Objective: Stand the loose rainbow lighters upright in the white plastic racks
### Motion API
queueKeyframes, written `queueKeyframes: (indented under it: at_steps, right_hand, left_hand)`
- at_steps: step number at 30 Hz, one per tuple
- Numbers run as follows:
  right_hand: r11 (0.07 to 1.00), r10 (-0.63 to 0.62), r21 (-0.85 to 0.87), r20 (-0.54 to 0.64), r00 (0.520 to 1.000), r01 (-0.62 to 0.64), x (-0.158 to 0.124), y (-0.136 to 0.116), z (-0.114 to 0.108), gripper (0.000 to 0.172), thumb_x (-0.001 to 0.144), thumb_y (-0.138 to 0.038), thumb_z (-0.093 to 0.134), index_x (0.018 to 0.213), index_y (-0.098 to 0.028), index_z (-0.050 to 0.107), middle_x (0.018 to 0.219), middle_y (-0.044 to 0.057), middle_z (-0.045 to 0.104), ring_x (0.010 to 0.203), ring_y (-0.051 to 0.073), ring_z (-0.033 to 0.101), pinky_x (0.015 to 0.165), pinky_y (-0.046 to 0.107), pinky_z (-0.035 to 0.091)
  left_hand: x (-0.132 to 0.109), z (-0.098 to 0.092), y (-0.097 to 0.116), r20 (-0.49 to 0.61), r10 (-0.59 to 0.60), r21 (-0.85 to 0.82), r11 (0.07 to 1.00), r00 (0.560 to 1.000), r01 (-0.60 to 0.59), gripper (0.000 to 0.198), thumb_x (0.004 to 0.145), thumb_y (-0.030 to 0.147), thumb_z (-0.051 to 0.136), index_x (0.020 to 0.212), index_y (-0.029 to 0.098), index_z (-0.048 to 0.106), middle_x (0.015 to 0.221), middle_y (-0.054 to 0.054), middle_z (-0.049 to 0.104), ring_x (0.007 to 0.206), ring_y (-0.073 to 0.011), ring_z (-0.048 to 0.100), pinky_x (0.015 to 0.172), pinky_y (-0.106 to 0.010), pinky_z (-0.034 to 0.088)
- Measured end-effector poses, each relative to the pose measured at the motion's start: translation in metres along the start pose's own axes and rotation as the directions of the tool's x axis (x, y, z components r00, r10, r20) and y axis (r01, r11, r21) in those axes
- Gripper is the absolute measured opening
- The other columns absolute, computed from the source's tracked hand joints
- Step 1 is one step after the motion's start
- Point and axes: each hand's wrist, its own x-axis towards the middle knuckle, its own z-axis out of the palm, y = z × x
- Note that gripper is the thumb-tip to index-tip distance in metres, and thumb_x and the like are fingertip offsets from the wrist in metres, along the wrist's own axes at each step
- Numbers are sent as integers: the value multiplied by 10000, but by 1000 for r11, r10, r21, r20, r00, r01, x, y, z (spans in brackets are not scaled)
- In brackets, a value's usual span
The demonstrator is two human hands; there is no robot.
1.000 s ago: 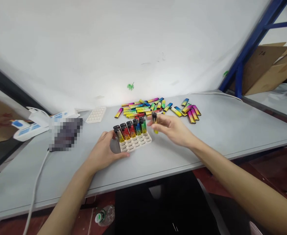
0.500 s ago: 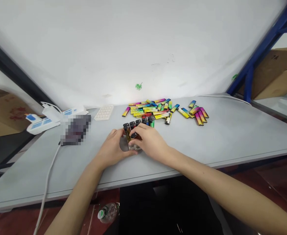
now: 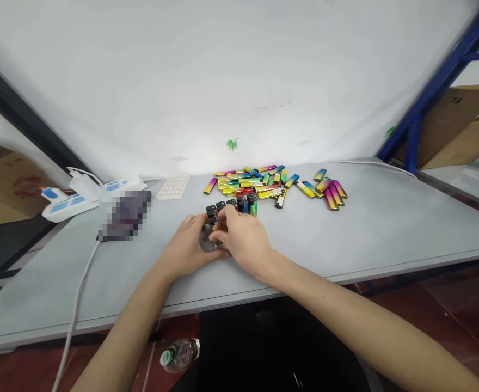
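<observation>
Several lighters [image 3: 253,206] with black tops stand upright in rows in front of me, set in a small pale tray [image 3: 220,246] mostly hidden by my hands. My left hand [image 3: 186,245] curves around the tray's near left side, its thumb along the front and its fingers at the left. Between the thumb and fingers of my right hand [image 3: 243,234] is a black-topped lighter [image 3: 215,221], held upright at the left end of the rows. Its lower part is covered by my fingers.
Behind the tray lies a loose pile of colourful lighters [image 3: 250,183], with a smaller group [image 3: 334,195] to the right. An unfilled pale tray [image 3: 173,187] rests near the wall. Power strips [image 3: 74,203], a blurred dark object [image 3: 127,215] and a white cable [image 3: 76,305] are at left.
My right hand has moved slightly left with the lighter, which now stands closer in line with the left row. My left hand stays in place around the tray.
</observation>
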Motion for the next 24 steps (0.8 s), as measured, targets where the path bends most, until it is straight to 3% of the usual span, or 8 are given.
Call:
queueKeyframes:
  at_steps: [3, 8, 14, 20, 24]
  right_hand:
    - [997, 12, -70, -59, 998, -16, -1, 1, 7, 287, 900, -393, 725, 1044, -157, 649, 910, 78, 755, 896, 249, 706, 714, 327, 469]
    - [981, -81, -188, -128, 988, 56, -3, 6, 10, 308, 899, -473, 707, 884, -166, 689, 824, 92, 738, 902, 257, 691, 809, 338, 464]
    - [983, -115, -156, -126, 985, 95, -10, 25, -3, 415, 948, -579, 579, 835, -193, 683, 752, 71, 722, 776, 233, 662, 744, 336, 435]
    - [987, 7, -153, -229, 973, -43, -1, 66, -36, 353, 1011, -453, 468, 855, -217, 680, 762, 51, 723, 711, 213, 640, 617, 305, 349]
    - [965, 117, -170, -391, 913, -197, 15, 110, -62, 293, 1021, -359, 422, 1040, -199, 667, 903, 87, 733, 791, 239, 649, 636, 314, 348]
  left_hand:
    - [0, 0, -1, 1, 5, -3, 1000, 1000, -5, 451, 718, 524, 750, 950, 229, 499, 985, -42, 562, 1009, -284, 511, 856, -436, 474]
    - [1, 2, -3, -2, 11, 0, 1000, 1000, -11, 468, 726, 555, 751, 969, 235, 511, 995, -42, 573, 1022, -285, 514, 869, -434, 473]
    - [1, 2, -6, -12, 9, 7, 1000, 1000, -9, 603, 678, 646, 773, 1029, 226, 520, 1039, -62, 585, 1049, -304, 534, 882, -445, 480]
    - [1, 1, -7, -18, -11, 16, 1000, 1000, 11, 674, 661, 661, 783, 1114, 225, 539, 1045, -64, 592, 1035, -309, 553, 887, -442, 490]
    - [1, 1, -7, -9, -28, 15, 999, 1000, 28, 688, 661, 675, 774, 1115, 214, 541, 1048, -68, 583, 1037, -312, 554, 896, -447, 491]
